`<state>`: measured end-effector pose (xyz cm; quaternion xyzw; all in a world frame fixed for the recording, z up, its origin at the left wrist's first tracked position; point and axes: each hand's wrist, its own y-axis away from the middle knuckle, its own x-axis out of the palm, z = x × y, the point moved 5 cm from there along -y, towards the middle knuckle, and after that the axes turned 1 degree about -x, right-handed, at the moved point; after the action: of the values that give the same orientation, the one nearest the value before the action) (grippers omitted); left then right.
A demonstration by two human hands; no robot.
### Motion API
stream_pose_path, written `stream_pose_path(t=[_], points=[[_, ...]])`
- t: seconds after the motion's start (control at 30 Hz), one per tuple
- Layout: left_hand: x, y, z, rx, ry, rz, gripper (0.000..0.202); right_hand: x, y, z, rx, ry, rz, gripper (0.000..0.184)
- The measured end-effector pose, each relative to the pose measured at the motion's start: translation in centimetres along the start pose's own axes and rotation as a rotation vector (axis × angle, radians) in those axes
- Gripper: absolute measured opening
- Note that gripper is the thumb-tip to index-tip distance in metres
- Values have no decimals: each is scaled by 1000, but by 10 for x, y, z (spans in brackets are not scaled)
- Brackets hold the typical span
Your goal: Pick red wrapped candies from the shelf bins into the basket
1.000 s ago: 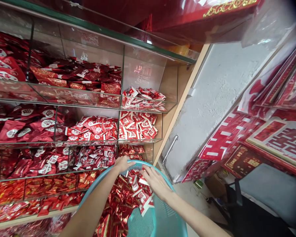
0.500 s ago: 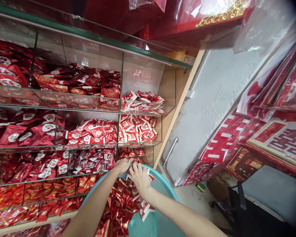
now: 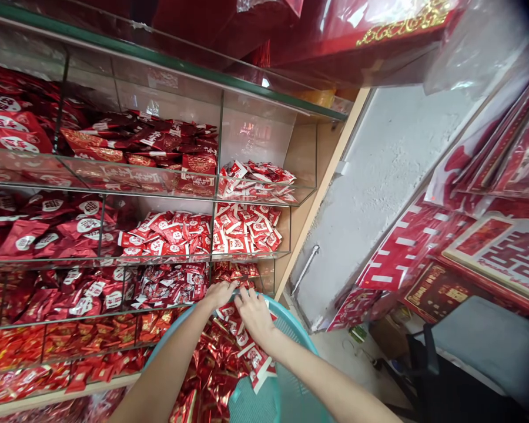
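Our right hand [image 3: 256,317] curls palm down, its fingers bent; we cannot tell whether they hold a packet. Our left hand [image 3: 220,294] is just beside it, on the far left of the teal mesh basket [image 3: 303,336], fingertips near the right hand's; what it grips is hidden.

Red-and-white wrapped packets [image 3: 258,363] lie in the basket, under and on the near side of the right hand, the nearer of the two to them. Their pile runs slantwise from beneath those fingers toward near right. Shiny dark-red foil packets [image 3: 214,358] fill the basket's left side.

Just beyond the far rim, a low glass bin holds small red packets [image 3: 235,272]; above it, another bin holds red-and-white packets [image 3: 247,229].

Compared with a second ago, our right hand sits farther left, close against the left hand, instead of over the packets' right side.
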<state>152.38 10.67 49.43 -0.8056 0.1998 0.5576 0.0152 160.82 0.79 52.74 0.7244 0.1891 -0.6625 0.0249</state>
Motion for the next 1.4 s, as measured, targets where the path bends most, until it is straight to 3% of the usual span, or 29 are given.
stream_pose_path(t=[0.23,0.43,0.53,0.63,0.73,0.83,1.0,1.23,1.4], points=[[-2,3,-3,29,34,22,66,-29,22,-37,88,-317,-106,48],[-3,6,-4,35,37,25,65,-9,38,-45,133,-494,-128,50],[-4,6,-3,29,36,27,65,-2,27,-58,158,-678,-200,38],[-4,6,-3,27,36,32,64,-3,11,-67,78,-804,-235,32],[-3,5,-2,23,35,30,64,-3,-2,-66,-69,-739,-160,30],[-2,5,-1,23,33,17,66,4,-6,-54,-195,-522,-61,25],[-2,5,-1,15,31,7,69,22,-6,-34,-304,-223,-14,22],[-3,7,-2,20,37,-1,70,17,0,-29,-347,-168,-183,30],[-1,5,0,25,45,-1,71,-25,3,-34,-322,-195,-364,23]])
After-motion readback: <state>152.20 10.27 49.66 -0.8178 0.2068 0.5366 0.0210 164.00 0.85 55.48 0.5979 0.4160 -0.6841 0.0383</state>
